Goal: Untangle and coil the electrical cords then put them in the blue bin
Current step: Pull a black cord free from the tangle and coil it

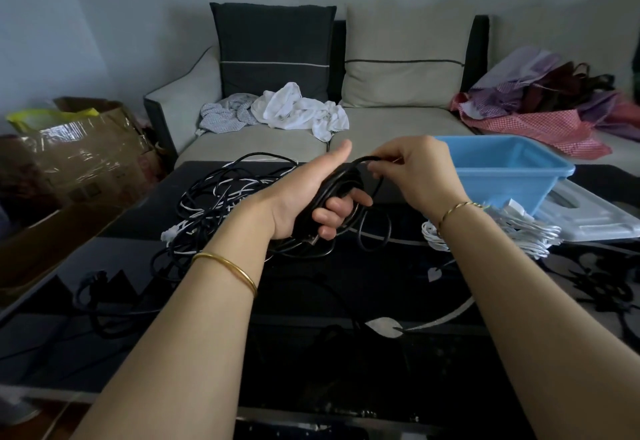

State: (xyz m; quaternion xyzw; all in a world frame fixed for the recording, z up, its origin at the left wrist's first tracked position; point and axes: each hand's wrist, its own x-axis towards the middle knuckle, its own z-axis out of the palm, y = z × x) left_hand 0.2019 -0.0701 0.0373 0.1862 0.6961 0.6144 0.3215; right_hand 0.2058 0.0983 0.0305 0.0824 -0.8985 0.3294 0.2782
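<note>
My left hand [311, 193] is wrapped around a coil of black cord [341, 183] held above the dark glass table [346, 301]. My right hand [419, 169] pinches the same cord at the top of the coil, with a loose loop [375, 231] hanging below. A tangle of black and white cords [214, 204] lies on the table to the left. A bundle of white cord [523, 231] sits under my right wrist. The blue bin [502, 169] stands behind my right hand, at the table's far right; I see nothing in it.
A white lid or tray [588, 218] lies under the bin's right side. A sofa [398, 124] with crumpled clothes [298, 110] stands behind the table. Cardboard boxes [90, 152] stand at the left. Bags and cloth [554, 100] pile up at the right.
</note>
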